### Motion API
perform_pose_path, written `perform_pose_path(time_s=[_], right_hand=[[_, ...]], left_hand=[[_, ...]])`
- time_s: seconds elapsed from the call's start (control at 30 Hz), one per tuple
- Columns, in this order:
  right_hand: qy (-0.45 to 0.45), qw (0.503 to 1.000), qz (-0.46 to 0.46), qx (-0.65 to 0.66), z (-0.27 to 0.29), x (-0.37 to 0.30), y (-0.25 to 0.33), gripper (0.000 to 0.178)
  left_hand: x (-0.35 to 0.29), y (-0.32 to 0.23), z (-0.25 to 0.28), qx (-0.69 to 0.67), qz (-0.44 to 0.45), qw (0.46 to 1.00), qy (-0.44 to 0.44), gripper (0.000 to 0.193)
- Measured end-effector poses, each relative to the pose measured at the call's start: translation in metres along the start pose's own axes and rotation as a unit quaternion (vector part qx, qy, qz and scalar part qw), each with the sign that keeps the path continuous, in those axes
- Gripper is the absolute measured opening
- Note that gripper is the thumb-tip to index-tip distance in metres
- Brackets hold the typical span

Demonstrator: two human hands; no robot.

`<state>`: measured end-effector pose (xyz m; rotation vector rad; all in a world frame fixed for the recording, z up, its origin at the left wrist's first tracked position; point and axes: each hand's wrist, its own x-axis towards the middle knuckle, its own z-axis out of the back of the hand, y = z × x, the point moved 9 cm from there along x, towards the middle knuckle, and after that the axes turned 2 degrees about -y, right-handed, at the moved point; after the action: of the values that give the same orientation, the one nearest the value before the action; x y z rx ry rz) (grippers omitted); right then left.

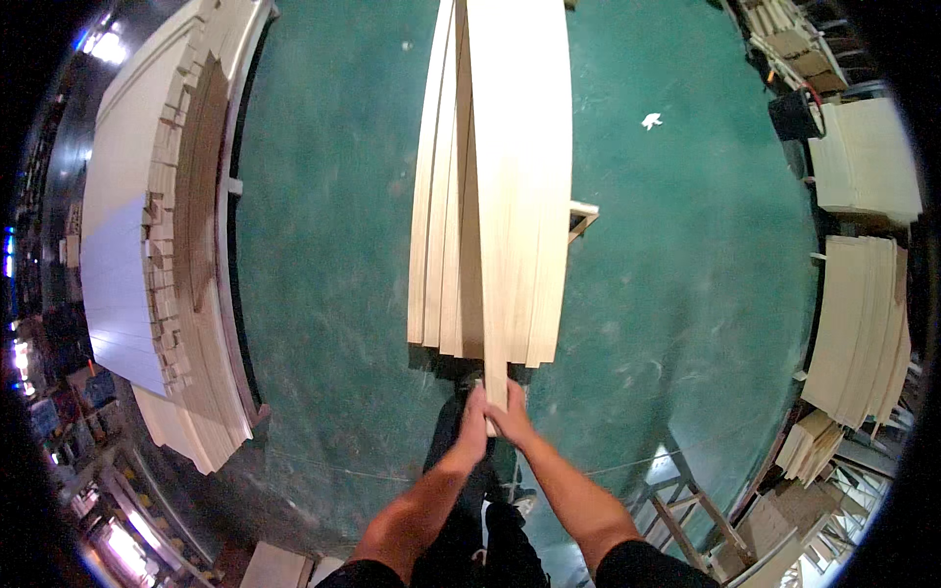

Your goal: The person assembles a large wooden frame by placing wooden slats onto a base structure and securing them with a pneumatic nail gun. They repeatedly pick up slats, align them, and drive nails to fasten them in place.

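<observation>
A long pale wooden plank [497, 377] stretches away from me, its near end sticking out past a row of similar long boards [433, 265]. My left hand [474, 419] is closed on the plank's left edge near that end. On the opposite edge, my right hand [511, 416] grips the same plank, thumb lying over the top. The two hands are close together in front of my body. A dark gap shows to the left of the plank, between it and the leftmost boards. Most fingertips are hidden beneath the wood.
Green floor [323, 245] lies on both sides. At the left stands a long stack of boards [137, 157]. Stacks of pale panels [855, 333] line the right, with a black bucket [795, 116] beside them. A wooden frame [686, 510] is at lower right.
</observation>
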<state>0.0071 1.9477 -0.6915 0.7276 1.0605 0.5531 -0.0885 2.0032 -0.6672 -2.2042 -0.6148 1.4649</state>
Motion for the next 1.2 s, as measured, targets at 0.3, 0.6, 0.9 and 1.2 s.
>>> perform_pose_path(time_s=[0.3,0.6,0.9,1.2], right_hand=[[0.059,0.957,-0.180,0.220,0.152,-0.310,0.090,0.098],[-0.024,0.957,-0.287,0.045,0.254,-0.519,0.206,0.091],[-0.178,0.939,-0.287,-0.067,0.254,-0.708,0.280,0.078],[-0.116,0.930,-0.286,-0.198,0.184,-0.808,0.121,0.102]], left_hand=[[-0.248,-0.005,-0.093,0.024,0.344,0.936,0.073,0.070],[-0.127,-0.182,-0.239,-0.105,0.152,0.972,0.143,0.075],[-0.233,-0.111,-0.206,-0.131,0.153,0.974,0.104,0.067],[-0.365,-0.150,-0.232,0.000,0.045,0.993,0.112,0.087]])
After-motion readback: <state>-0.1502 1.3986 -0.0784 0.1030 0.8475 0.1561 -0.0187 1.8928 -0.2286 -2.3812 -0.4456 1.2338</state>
